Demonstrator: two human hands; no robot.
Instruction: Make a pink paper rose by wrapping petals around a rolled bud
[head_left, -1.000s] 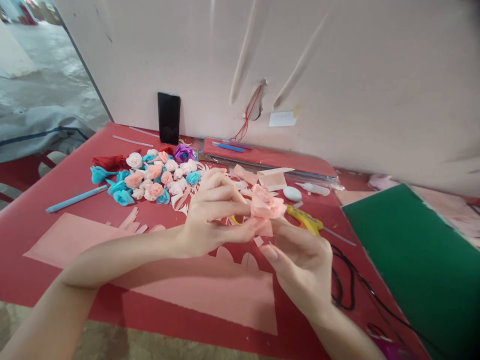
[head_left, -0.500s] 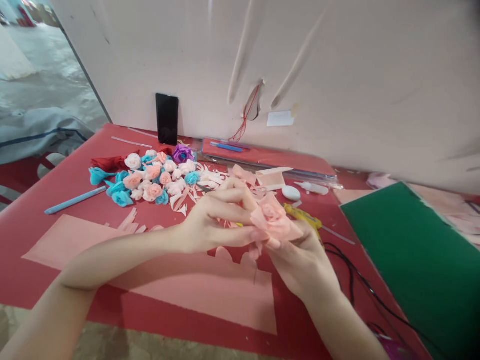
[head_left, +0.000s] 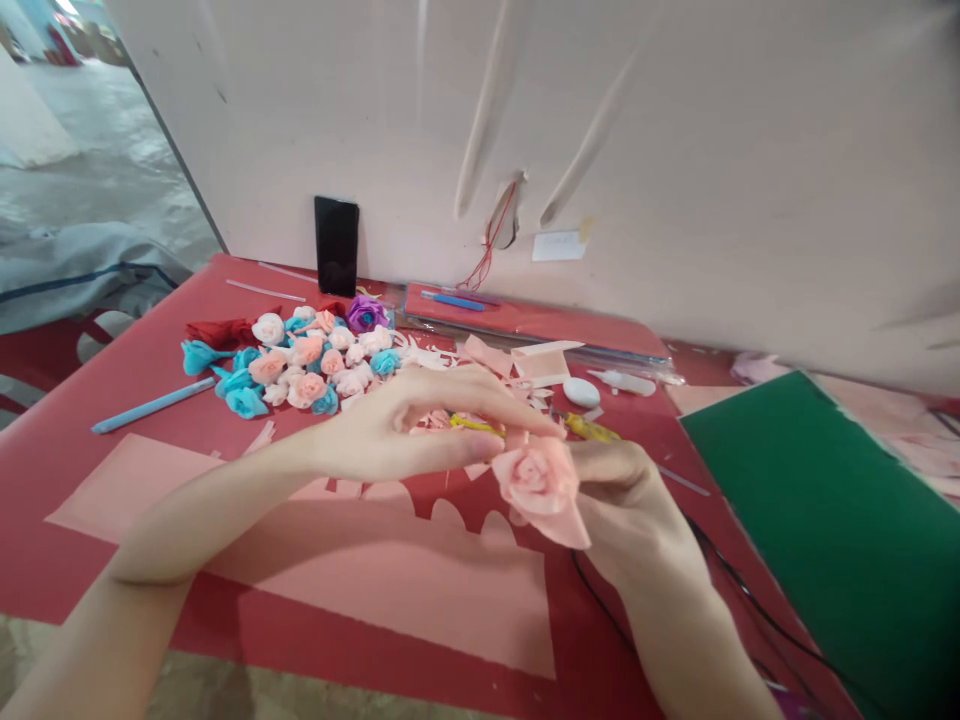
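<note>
A pale pink crepe-paper rose (head_left: 534,475) with layered petals faces up over the middle of the table. My right hand (head_left: 634,510) grips it from the right with bent fingers; its base is hidden. Along the rose's upper left edge, my left hand (head_left: 420,420) reaches with long fingers and thumb apart, the tips close to the petals. Whether they touch cannot be made out. Beneath my arms lies a pink paper sheet (head_left: 390,580) with a scalloped upper edge. Behind my right hand a yellow glue gun (head_left: 590,428) is partly covered.
Several finished paper roses (head_left: 306,388) in pink, blue and white lie at the left behind a blue stick (head_left: 154,405). A phone (head_left: 337,245) leans on the wall panel. A green board (head_left: 817,520) is at the right, with a black cable (head_left: 750,580) beside it.
My left hand has loosened from the rose, its fingers straightening and spreading. My right hand has turned the rose and brought it slightly down.
</note>
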